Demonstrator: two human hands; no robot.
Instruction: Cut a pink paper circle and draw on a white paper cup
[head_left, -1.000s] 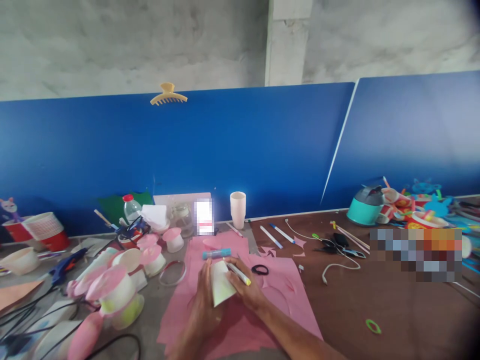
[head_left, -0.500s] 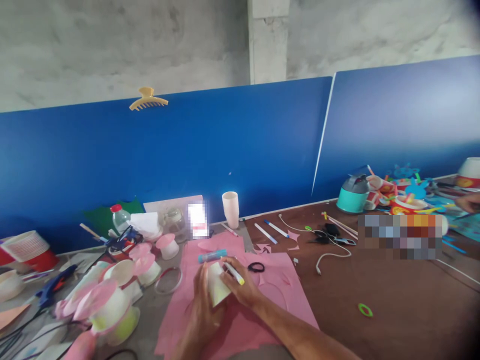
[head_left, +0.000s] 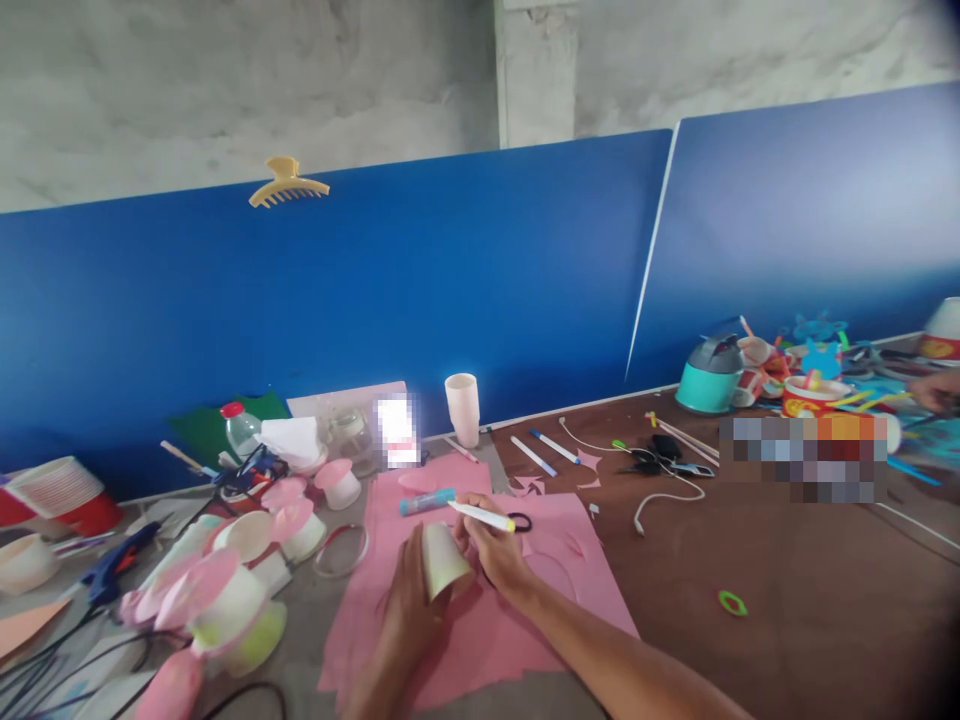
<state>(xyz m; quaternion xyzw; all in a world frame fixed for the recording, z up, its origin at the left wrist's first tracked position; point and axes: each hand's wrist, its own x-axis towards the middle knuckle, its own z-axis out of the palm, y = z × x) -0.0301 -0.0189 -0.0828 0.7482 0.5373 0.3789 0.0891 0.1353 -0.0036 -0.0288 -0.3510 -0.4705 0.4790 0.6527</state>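
Observation:
My left hand (head_left: 409,610) grips a white paper cup (head_left: 444,560), held upside down and tilted over a pink paper sheet (head_left: 555,580). My right hand (head_left: 495,555) touches the cup's right side and holds a white marker with a yellow cap (head_left: 484,516), lying almost level above the cup. A blue glue stick (head_left: 426,501) lies on the pink sheet just beyond the hands, and a black hair tie (head_left: 521,522) sits to the right of the marker.
Pink-and-white cup crafts (head_left: 225,590) crowd the left, with a blue glue gun (head_left: 112,562) and cables. A stack of cups (head_left: 462,408), markers (head_left: 544,452), scissors (head_left: 660,460), a teal pot (head_left: 709,375) and a green ring (head_left: 732,602) lie on the brown table. Another person's hand (head_left: 937,390) is far right.
My right hand has lifted the marker from the cup's side to above it, turning it nearly level. The left hand has tilted the cup more upright. The camera has shifted slightly.

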